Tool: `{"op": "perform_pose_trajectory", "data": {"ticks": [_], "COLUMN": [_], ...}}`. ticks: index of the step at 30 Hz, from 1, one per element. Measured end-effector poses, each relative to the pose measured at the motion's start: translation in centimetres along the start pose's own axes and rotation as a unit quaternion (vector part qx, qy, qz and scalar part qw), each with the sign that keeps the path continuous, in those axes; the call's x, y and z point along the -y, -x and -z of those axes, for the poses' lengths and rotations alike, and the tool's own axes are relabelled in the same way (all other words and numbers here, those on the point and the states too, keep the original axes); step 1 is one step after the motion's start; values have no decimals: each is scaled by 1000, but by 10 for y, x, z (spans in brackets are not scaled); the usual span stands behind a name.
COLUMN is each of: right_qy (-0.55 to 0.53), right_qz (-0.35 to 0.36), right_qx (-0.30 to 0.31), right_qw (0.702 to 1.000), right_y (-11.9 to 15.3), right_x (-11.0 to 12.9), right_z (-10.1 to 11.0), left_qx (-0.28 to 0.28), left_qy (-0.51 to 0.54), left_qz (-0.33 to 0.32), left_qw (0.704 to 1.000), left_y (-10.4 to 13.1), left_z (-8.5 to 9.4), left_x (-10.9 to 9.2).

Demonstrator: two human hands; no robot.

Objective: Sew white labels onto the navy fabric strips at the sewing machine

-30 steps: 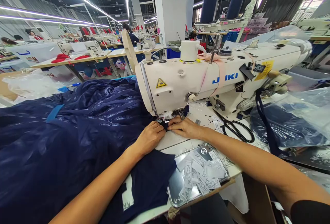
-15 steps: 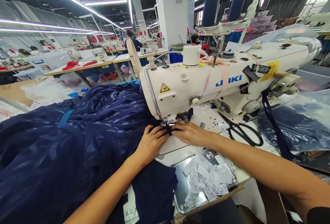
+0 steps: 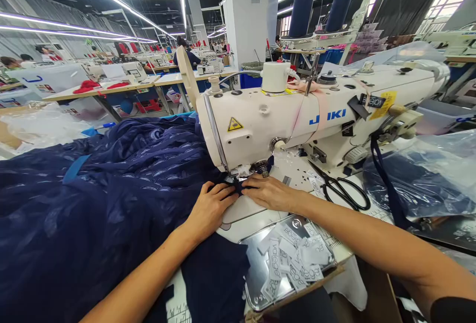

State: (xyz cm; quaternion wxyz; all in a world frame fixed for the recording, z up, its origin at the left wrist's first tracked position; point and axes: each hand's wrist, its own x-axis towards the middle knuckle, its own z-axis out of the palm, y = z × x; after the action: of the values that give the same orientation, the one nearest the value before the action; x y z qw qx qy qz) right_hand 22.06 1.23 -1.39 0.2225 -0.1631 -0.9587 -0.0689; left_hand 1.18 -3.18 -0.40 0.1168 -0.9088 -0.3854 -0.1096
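A white sewing machine (image 3: 256, 122) stands before me with navy fabric (image 3: 148, 184) heaped to its left, some of it patterned with pale arcs. My left hand (image 3: 211, 206) lies at the fabric's edge just left of the presser foot (image 3: 233, 174), its curled fingers holding the cloth down. From the other side my right hand (image 3: 266, 191) grips a narrow dark piece of the same fabric, fingertips close together beneath the machine head. The two hands' fingertips nearly meet in front of the foot. Part of the cloth there is hidden by the fingers.
Black scissors (image 3: 345, 189) lie right of my right hand. A metal tray (image 3: 256, 283) near the front edge carries several white labels (image 3: 293, 253). Clear bags of navy cloth (image 3: 420, 179) rest at right. Thread cones (image 3: 302, 13) stand behind. A co-worker (image 3: 186, 55) sits farther back.
My view has shifted slightly, so everything sits a little farther left. Both hands stay on the fabric at the presser foot, with little visible movement.
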Motion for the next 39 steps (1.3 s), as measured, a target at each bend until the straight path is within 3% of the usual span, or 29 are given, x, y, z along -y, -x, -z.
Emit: {"op": "perform_pose_trajectory", "data": {"ticks": [6,23,30,34,39], "right_qy": [2,-28,-17,47,106], "right_qz": [-5,-111,-135,-166,-129], "right_qx": [2,65,46,55,87], "right_qw": [1000,991,990,983,982], "right_y": [0,-3,-9,-12,-12], "right_x": [0,1,-6,-6,3], "right_z": [-3,0,-5,-8,5], "left_qx": [3,9,-59,-92,-86], "left_qy": [5,1,-54,-118,-123], "left_qz": [2,4,-1,48,133], "left_qw": [1000,1000,997,988,980], "left_y": [-1,-14,-15,-8,-9], "left_z": [1,2,-2,-1,2], "left_x": [3,22,20,4,-8]}}
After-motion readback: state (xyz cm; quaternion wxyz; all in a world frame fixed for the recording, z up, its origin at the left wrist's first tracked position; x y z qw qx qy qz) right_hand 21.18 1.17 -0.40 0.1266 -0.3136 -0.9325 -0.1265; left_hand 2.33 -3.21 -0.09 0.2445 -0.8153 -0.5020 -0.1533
